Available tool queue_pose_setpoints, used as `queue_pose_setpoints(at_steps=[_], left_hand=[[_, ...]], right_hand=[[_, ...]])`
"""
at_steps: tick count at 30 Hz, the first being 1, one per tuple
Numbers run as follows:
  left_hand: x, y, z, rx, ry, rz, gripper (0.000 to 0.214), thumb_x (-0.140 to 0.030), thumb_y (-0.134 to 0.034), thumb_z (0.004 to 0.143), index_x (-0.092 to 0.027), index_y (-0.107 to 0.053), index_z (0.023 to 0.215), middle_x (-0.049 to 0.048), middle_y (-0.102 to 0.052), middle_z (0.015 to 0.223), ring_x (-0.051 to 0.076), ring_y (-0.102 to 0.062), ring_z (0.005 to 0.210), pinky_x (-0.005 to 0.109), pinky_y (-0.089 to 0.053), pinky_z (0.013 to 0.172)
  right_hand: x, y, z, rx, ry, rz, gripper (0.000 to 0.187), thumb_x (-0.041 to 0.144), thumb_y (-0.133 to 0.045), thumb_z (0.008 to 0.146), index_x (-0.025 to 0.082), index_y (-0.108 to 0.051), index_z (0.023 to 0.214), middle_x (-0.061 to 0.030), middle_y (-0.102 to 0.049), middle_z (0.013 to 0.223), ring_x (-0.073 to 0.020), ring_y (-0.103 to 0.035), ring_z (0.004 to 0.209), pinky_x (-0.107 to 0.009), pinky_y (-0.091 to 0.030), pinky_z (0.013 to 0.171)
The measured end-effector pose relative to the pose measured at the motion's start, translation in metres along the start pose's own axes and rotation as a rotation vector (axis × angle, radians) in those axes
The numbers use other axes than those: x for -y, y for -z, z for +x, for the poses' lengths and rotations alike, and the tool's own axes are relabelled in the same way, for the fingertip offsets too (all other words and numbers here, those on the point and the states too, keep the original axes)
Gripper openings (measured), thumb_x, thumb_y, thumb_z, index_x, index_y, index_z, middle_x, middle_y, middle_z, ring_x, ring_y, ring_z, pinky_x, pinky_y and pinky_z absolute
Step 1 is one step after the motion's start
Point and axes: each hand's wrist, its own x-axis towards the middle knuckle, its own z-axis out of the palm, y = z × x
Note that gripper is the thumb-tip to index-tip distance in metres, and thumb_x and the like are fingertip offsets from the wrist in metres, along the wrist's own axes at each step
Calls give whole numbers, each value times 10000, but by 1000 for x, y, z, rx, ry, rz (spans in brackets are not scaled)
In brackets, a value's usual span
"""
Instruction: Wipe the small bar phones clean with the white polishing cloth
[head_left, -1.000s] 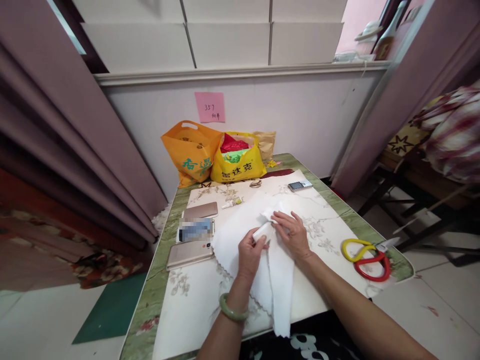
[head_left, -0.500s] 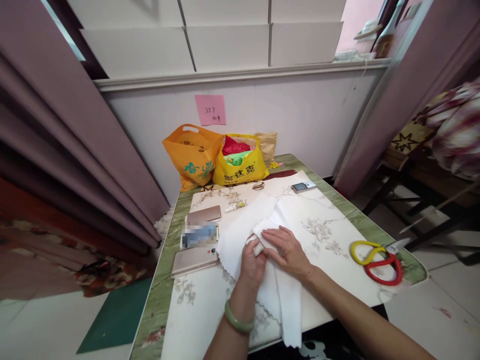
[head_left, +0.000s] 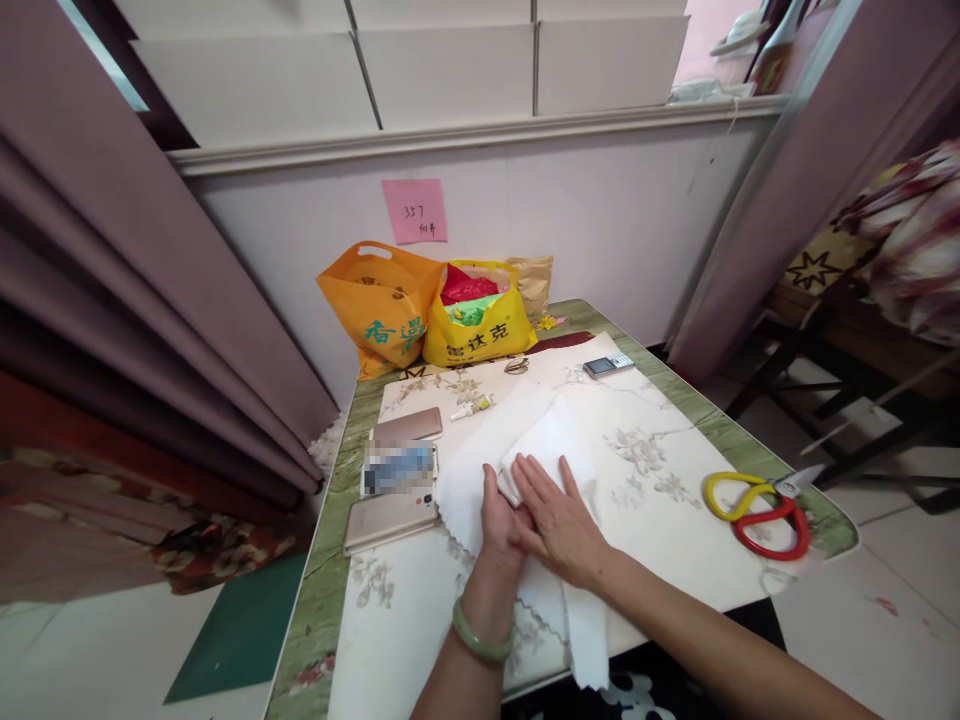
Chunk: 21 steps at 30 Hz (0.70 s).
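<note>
A white cloth (head_left: 550, 430) with zigzag-cut edges lies spread over the table mat, and a strip of it hangs past the near edge. My left hand (head_left: 504, 525), with a green bangle at the wrist, holds a folded part of the cloth from below, thumb stretched upward. On top of that fold my right hand (head_left: 556, 515) lies flat, its fingers extended and slightly spread. The two palms sandwich the cloth. A thin greyish edge shows between them, but I cannot make out whether something is wrapped inside.
Left of the cloth lie several phones, including a gold phone (head_left: 391, 522). A small tube (head_left: 471, 407) lies behind them. Scissors (head_left: 761, 510) with yellow and red handles rest at the right. Orange (head_left: 386, 310) and yellow bags (head_left: 480, 330) and a keypad phone (head_left: 607, 366) stand or lie farther back.
My right hand has flattened and slid down over the fold, covering more of it. The left thumb has lifted off the fold and now points upward. The view has shifted slightly.
</note>
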Motion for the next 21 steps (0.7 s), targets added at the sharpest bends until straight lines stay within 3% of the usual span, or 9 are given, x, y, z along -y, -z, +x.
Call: queue_pose_setpoints(at_steps=[2,4,7,10,14,16,21], left_hand=[[2,1,1,-47,4,-5,436,-549,-507,855,-152,-679,904,120,-707,1057,241,-645,1067,346,-511,941],[2,1,3,-51,-33,20,397,-501,-515,860,-149,-683,932,113,-708,1059,232,-651,1050,341,-523,914],[2,0,5,0,-104,67,364,-398,-531,860,-139,-671,1075,107,-692,1133,222,-634,1083,327,-523,898],[2,-1,4,22,-136,61,370,-364,-536,849,-150,-657,1126,101,-681,1170,224,-618,1113,330,-511,917],[2,-2,1,-33,-61,36,380,-412,-509,859,-120,-689,1023,119,-717,1046,218,-651,1042,309,-512,912],[2,-1,1,-46,-55,50,369,-405,-506,859,-114,-695,985,119,-722,1010,213,-664,1002,300,-523,884],[1,-1,2,31,-144,104,374,-340,-552,822,-160,-653,1134,90,-681,1167,216,-639,1063,316,-535,861]], right_hand=[[-1,2,0,42,83,42,818,590,-408,919,192,-45,1535,-106,-228,1557,-279,-222,1433,-564,6,1162],[-12,2,3,60,73,58,766,578,-369,939,219,-45,1533,-88,-236,1557,-267,-239,1429,-574,5,1158],[-30,1,10,36,-132,27,673,525,-289,979,217,-62,1533,-107,-256,1548,-274,-258,1422,-615,-18,1135],[-29,1,9,-2,-259,-8,675,524,-288,979,188,-97,1533,-141,-291,1530,-299,-259,1419,-635,-23,1121],[-9,1,-1,12,-25,21,757,579,-364,941,201,-86,1534,-119,-252,1547,-284,-241,1426,-586,22,1146],[-9,2,-2,29,23,39,750,582,-359,943,218,-74,1534,-103,-254,1549,-271,-257,1422,-582,43,1147],[-25,5,9,-1,-233,19,660,514,-277,986,202,-81,1533,-126,-275,1539,-281,-269,1416,-633,9,1121]])
